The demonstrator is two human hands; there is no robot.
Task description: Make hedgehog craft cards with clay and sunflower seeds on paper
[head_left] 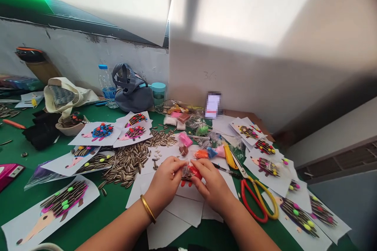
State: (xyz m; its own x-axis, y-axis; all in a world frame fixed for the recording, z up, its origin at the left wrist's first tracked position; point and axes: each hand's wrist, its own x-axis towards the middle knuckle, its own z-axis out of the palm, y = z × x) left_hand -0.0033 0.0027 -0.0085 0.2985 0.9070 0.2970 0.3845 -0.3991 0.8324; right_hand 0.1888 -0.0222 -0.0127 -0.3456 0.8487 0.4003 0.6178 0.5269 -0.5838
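Note:
Both hands meet at the middle of the table over white paper sheets [176,210]. My left hand [167,180] pinches the left side of a small clear bag of red clay [194,171]. Around its right side are the closed fingers of my right hand [210,182]. Beneath the bag, dark seeds and red feet of a hedgehog picture [186,183] show in part; the fingers cover the rest. Just beyond the hands lie brown clay [183,150], pink clay [185,139] and orange clay [201,154]. A pile of striped seeds [126,164] spreads to the left.
Red and yellow scissors [257,200] and a yellow cutter [229,157] lie right of my right hand. Finished hedgehog pictures [57,208] flank both sides. Along the wall stand a water bottle [106,86], a grey-blue bag [132,94] and a phone [212,105].

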